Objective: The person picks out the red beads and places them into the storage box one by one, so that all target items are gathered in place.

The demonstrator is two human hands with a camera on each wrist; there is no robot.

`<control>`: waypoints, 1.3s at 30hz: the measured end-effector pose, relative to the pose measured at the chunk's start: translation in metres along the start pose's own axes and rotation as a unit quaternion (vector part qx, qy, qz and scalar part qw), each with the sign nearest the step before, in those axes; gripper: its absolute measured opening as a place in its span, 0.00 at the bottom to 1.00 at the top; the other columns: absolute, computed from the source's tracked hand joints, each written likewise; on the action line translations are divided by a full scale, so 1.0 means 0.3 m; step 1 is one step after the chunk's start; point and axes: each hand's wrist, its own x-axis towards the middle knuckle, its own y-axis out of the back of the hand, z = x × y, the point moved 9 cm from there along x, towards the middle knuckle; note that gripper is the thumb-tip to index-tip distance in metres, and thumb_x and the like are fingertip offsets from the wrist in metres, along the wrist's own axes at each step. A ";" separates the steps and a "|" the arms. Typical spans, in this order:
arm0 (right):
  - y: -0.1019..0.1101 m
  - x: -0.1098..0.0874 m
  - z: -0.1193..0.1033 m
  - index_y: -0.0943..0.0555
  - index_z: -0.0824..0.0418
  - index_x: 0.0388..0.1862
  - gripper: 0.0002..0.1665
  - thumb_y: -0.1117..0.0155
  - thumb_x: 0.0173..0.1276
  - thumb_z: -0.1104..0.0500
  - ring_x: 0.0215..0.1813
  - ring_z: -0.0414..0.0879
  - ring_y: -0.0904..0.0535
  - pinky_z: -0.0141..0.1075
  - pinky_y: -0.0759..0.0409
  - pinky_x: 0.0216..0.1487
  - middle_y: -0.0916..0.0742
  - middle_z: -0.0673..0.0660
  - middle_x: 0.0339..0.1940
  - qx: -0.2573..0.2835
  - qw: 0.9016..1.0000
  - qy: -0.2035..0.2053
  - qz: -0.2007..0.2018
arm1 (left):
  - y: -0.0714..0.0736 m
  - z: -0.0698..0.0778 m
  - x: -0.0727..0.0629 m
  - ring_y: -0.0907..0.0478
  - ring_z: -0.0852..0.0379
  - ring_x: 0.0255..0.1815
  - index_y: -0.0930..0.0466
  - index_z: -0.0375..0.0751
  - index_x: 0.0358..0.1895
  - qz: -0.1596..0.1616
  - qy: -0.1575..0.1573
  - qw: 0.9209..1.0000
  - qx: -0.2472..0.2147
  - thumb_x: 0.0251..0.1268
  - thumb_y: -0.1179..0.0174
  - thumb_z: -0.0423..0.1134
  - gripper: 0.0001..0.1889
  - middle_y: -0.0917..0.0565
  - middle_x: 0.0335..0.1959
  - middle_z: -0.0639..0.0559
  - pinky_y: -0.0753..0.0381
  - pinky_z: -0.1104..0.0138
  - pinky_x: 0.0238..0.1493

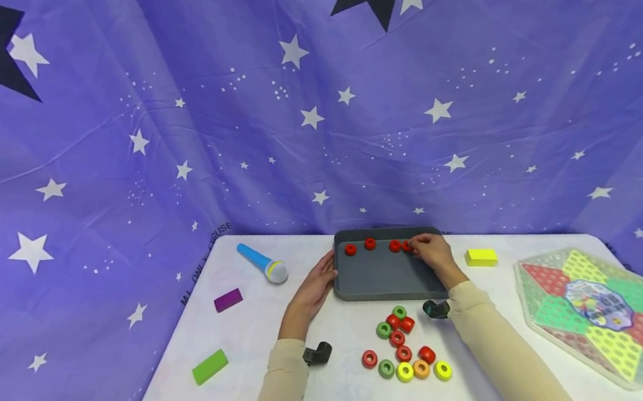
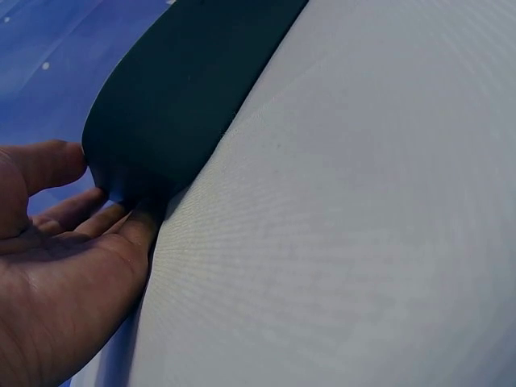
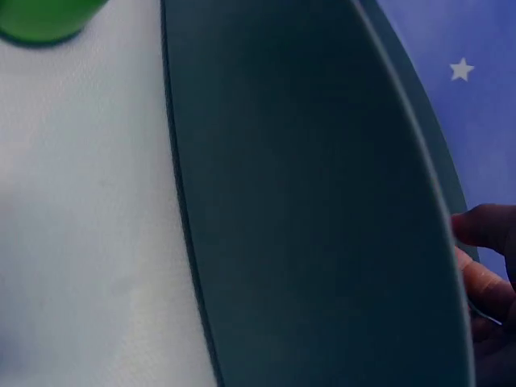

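Observation:
A dark grey tray (image 1: 386,276) lies near the table's back edge. My left hand (image 1: 315,288) rests along its left side, fingers mostly straight. In the left wrist view, thumb and fingertips touch the tray's outer wall (image 2: 181,89). Over the tray's right part, my right hand (image 1: 433,253) pinches a red bead (image 1: 407,247), partly covered by the fingers. Three more red beads stand in a row to the left, among them one bead (image 1: 395,246) close by. In the right wrist view the tray wall (image 3: 314,193) hides the fingertips.
Several red, green, yellow and orange beads (image 1: 403,354) lie in front of the tray. A toy microphone (image 1: 263,263), purple block (image 1: 228,300) and green block (image 1: 210,366) lie left. On the right are a yellow block (image 1: 481,258) and a hexagonal game board (image 1: 608,313).

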 end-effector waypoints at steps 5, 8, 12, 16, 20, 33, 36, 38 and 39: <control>0.021 0.004 -0.002 0.16 0.68 0.44 0.17 0.38 0.65 0.55 0.23 0.32 0.24 0.26 0.26 0.28 0.13 0.53 0.27 -0.054 0.998 0.018 0.021 | 0.001 -0.010 0.006 0.55 0.52 0.79 0.52 0.41 0.77 0.007 0.006 1.000 0.002 0.72 0.59 0.25 0.31 0.50 0.78 0.46 0.54 0.56 0.77; 0.022 0.009 0.000 0.16 0.68 0.44 0.17 0.38 0.65 0.56 0.23 0.33 0.24 0.27 0.26 0.28 0.12 0.54 0.27 -0.065 0.997 0.027 0.024 | 0.001 -0.011 0.008 0.55 0.52 0.79 0.52 0.41 0.77 0.008 0.007 1.000 0.002 0.72 0.59 0.25 0.31 0.50 0.78 0.46 0.54 0.56 0.77; 0.023 0.013 -0.002 0.16 0.68 0.45 0.18 0.39 0.66 0.55 0.30 0.42 0.20 0.29 0.25 0.33 0.12 0.59 0.34 -0.075 0.996 0.033 0.023 | 0.000 -0.006 0.009 0.55 0.52 0.79 0.52 0.41 0.77 0.010 0.005 1.000 0.002 0.72 0.59 0.25 0.32 0.50 0.78 0.46 0.54 0.56 0.77; 0.029 0.010 -0.010 0.16 0.67 0.46 0.18 0.40 0.67 0.54 0.40 0.51 0.20 0.33 0.26 0.37 0.13 0.61 0.38 -0.081 0.996 0.030 0.025 | 0.001 -0.004 0.011 0.56 0.52 0.79 0.52 0.41 0.77 0.008 0.002 1.000 -0.002 0.72 0.59 0.25 0.32 0.51 0.78 0.45 0.54 0.57 0.77; 0.034 -0.003 -0.013 0.17 0.67 0.48 0.18 0.40 0.67 0.55 0.38 0.48 0.19 0.31 0.26 0.36 0.12 0.60 0.38 -0.069 0.997 0.020 0.023 | 0.004 -0.009 0.015 0.57 0.52 0.79 0.52 0.42 0.77 0.005 0.003 1.000 -0.003 0.72 0.59 0.26 0.32 0.51 0.79 0.46 0.54 0.56 0.77; 0.061 -0.096 0.004 0.23 0.69 0.59 0.22 0.43 0.71 0.58 0.53 0.57 0.20 0.39 0.17 0.50 0.18 0.68 0.55 0.082 0.997 -0.006 -0.003 | -0.005 -0.014 0.008 0.57 0.52 0.79 0.52 0.41 0.77 0.006 0.011 1.000 -0.008 0.72 0.59 0.25 0.32 0.51 0.79 0.46 0.55 0.57 0.77; 0.069 -0.126 -0.001 0.23 0.68 0.59 0.22 0.43 0.71 0.57 0.51 0.51 0.19 0.34 0.17 0.48 0.18 0.67 0.56 0.099 0.995 -0.002 -0.003 | -0.004 -0.007 0.007 0.56 0.52 0.79 0.51 0.41 0.77 0.010 0.008 1.000 -0.010 0.72 0.59 0.25 0.31 0.51 0.78 0.46 0.55 0.57 0.77; 0.067 -0.148 -0.012 0.23 0.68 0.59 0.22 0.42 0.70 0.57 0.47 0.43 0.19 0.29 0.17 0.45 0.18 0.66 0.55 0.102 0.995 0.008 -0.004 | 0.001 0.002 0.004 0.56 0.53 0.79 0.51 0.41 0.77 0.012 0.010 1.000 -0.007 0.72 0.59 0.25 0.31 0.50 0.78 0.46 0.54 0.57 0.77; 0.067 -0.160 -0.014 0.23 0.67 0.59 0.22 0.42 0.70 0.57 0.45 0.40 0.19 0.27 0.18 0.43 0.18 0.66 0.55 0.104 0.995 0.009 -0.004 | 0.001 0.003 0.002 0.56 0.53 0.79 0.51 0.42 0.77 0.011 0.011 1.000 -0.006 0.72 0.59 0.26 0.31 0.51 0.79 0.47 0.54 0.57 0.77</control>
